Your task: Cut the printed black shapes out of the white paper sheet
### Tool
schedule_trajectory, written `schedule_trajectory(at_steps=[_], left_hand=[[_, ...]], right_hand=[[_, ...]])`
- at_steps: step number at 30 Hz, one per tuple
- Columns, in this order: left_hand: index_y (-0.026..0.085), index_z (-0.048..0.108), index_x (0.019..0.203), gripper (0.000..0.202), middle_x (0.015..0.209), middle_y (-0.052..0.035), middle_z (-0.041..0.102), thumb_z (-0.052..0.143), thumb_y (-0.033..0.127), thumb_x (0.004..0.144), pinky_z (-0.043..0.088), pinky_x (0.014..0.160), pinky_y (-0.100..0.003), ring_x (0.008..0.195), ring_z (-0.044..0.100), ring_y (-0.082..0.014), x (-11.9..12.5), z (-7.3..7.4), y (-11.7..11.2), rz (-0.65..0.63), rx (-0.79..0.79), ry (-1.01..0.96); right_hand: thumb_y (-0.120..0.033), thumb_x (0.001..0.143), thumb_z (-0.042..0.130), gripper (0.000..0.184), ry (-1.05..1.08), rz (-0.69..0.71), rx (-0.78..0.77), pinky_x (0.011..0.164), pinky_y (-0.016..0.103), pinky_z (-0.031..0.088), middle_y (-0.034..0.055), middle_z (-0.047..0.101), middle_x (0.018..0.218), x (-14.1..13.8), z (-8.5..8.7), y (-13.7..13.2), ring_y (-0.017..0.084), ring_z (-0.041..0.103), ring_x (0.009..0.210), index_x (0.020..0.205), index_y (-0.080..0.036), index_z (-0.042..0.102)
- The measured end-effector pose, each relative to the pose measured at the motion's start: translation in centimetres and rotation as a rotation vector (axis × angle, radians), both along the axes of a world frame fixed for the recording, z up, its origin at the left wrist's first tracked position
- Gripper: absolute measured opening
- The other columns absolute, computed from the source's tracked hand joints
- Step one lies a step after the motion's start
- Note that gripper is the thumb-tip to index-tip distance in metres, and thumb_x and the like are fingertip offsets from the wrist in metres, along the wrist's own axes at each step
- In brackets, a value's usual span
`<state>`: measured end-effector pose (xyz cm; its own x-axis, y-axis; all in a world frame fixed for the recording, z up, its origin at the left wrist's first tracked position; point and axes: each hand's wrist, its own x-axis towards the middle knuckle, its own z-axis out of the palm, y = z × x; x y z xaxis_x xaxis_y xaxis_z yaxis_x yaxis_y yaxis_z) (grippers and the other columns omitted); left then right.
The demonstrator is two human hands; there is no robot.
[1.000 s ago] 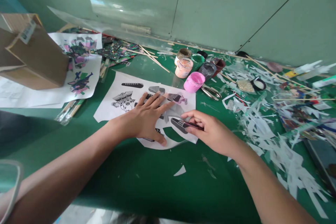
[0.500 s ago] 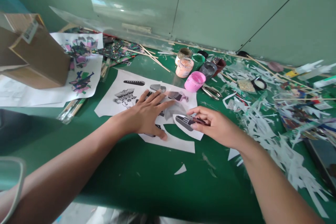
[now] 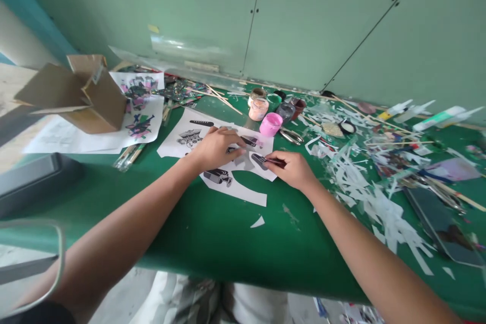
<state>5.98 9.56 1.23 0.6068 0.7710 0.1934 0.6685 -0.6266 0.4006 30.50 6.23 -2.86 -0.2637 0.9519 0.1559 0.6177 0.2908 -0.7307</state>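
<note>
A white sheet printed with black-and-grey drawings (image 3: 245,193) lies on the green tabletop, its edge cut in curves. My left hand (image 3: 220,148) is over the middle of this sheet, palm down with fingers bent and thumb apart, and I see nothing held in it. At the sheet's right corner my right hand (image 3: 292,166) grips a slim dark-red tool (image 3: 276,161); its kind is mostly hidden by my fingers. The tool's front end is beside a printed dark oval shape (image 3: 259,161). A pink paint jar (image 3: 271,124) stands just beyond the sheet.
More paint jars (image 3: 258,109) and metal clippers (image 3: 291,135) stand or lie behind. Paper scraps (image 3: 364,192) cover the right side, near a dark phone-like slab (image 3: 444,228). At left are an open cardboard box (image 3: 102,106), coloured prints (image 3: 148,134) and a grey case (image 3: 36,179).
My left hand has drawn up from lying spread flat, with its fingers now more bent, uncovering a lower drawing. My right hand stays at the sheet's right corner with the tool. The view has shifted.
</note>
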Motion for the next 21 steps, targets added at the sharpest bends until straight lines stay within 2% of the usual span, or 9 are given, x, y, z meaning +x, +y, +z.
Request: schedule_trajectory(at_steps=[3, 5, 8, 10, 13, 16, 18, 21], left_hand=[[0.022, 0.070, 0.094, 0.027, 0.094, -0.0053, 0.071, 0.047, 0.035, 0.092, 0.045, 0.084, -0.033, 0.092, 0.064, -0.0218, 0.8, 0.5, -1.2, 0.103, -0.017, -0.081], [0.022, 0.069, 0.100, 0.031, 0.093, -0.0053, 0.071, 0.043, 0.037, 0.093, 0.046, 0.076, -0.031, 0.084, 0.064, -0.0205, 1.2, 0.6, -2.4, 0.206, -0.036, -0.154], [0.023, 0.060, 0.117, 0.032, 0.103, -0.0040, 0.069, 0.040, 0.026, 0.092, 0.047, 0.075, -0.030, 0.080, 0.064, -0.0181, 1.5, 0.1, -4.6, 0.346, -0.066, -0.261], [0.022, 0.055, 0.122, 0.038, 0.109, -0.0053, 0.067, 0.043, 0.018, 0.087, 0.047, 0.081, -0.032, 0.086, 0.063, -0.0188, 1.5, -0.4, -6.0, 0.400, -0.079, -0.278], [0.021, 0.060, 0.107, 0.026, 0.106, -0.0075, 0.068, 0.047, 0.019, 0.085, 0.043, 0.091, -0.040, 0.096, 0.062, -0.0236, 1.2, -0.8, -7.4, 0.388, -0.055, -0.256], [0.021, 0.062, 0.093, 0.014, 0.100, -0.0063, 0.069, 0.056, 0.031, 0.084, 0.040, 0.095, -0.043, 0.100, 0.060, -0.0257, 1.0, -1.0, -7.9, 0.339, -0.032, -0.265], [0.022, 0.061, 0.085, 0.014, 0.090, -0.0039, 0.069, 0.061, 0.035, 0.082, 0.042, 0.091, -0.038, 0.092, 0.061, -0.0231, 0.8, -1.1, -7.7, 0.321, -0.035, -0.294], [0.021, 0.054, 0.074, 0.021, 0.073, -0.0013, 0.063, 0.054, 0.038, 0.086, 0.045, 0.075, -0.031, 0.074, 0.059, -0.0181, 0.5, -1.5, -7.2, 0.367, -0.043, -0.373]], right_hand=[[-0.038, 0.078, 0.061, 0.019, -0.065, -0.009, 0.056, 0.061, 0.028, 0.047, 0.0037, 0.074, 0.077, -0.2, -0.2, -0.2, 0.019, 0.066, 0.068, 0.083, -0.023, 0.070], [-0.038, 0.079, 0.060, 0.019, -0.074, 0.006, 0.081, 0.062, 0.027, 0.046, 0.0035, 0.073, 0.076, -0.2, -0.2, -0.2, 0.019, 0.066, 0.068, 0.083, -0.022, 0.069], [-0.038, 0.080, 0.058, 0.019, -0.058, 0.020, 0.098, 0.064, 0.027, 0.048, 0.0043, 0.073, 0.078, -0.4, -0.1, -0.3, 0.020, 0.068, 0.072, 0.084, -0.022, 0.067], [-0.037, 0.079, 0.059, 0.017, -0.087, 0.023, 0.115, 0.065, 0.027, 0.048, 0.0046, 0.074, 0.081, -0.6, 0.2, -0.4, 0.021, 0.068, 0.074, 0.084, -0.022, 0.066], [-0.034, 0.078, 0.061, 0.012, -0.166, 0.070, 0.168, 0.066, 0.027, 0.047, 0.0035, 0.074, 0.079, -1.4, 0.9, -0.7, 0.021, 0.068, 0.073, 0.082, -0.024, 0.066], [-0.031, 0.079, 0.060, 0.011, -0.175, 0.099, 0.239, 0.067, 0.027, 0.046, 0.0032, 0.074, 0.078, -3.1, 1.7, -1.5, 0.021, 0.068, 0.072, 0.085, -0.024, 0.066], [-0.030, 0.080, 0.059, 0.011, -0.143, 0.103, 0.266, 0.066, 0.026, 0.046, 0.0032, 0.074, 0.079, -4.4, 2.1, -2.1, 0.020, 0.068, 0.071, 0.087, -0.024, 0.065], [-0.035, 0.084, 0.056, 0.015, -0.071, 0.132, 0.286, 0.063, 0.025, 0.045, 0.0026, 0.073, 0.081, -5.3, 2.9, -2.7, 0.018, 0.066, 0.069, 0.091, -0.023, 0.063]])
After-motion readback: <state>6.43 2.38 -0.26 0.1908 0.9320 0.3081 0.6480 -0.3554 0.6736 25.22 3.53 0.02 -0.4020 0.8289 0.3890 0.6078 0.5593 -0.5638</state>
